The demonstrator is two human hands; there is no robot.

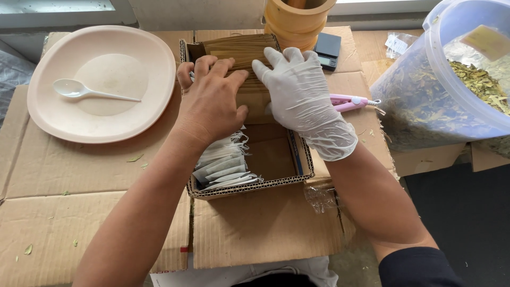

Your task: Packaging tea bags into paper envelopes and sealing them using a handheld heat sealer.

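Both forearms reach forward from the lower edge and angle in toward each other. The bare left hand [210,103] lies palm down, fingers curled forward and pressed close together. The right hand [300,95], in a white glove, lies beside it, fingers spread and flat, wrist slightly bent, a dark sleeve at the elbow.

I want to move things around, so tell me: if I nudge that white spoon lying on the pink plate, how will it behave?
The white spoon looks like thin plastic, so probably very light and stiff. It lies loose on the smooth pink plate, so a nudge would likely make it skid or spin rather than roll. The plate's shallow raised rim should probably keep it from sliding off.
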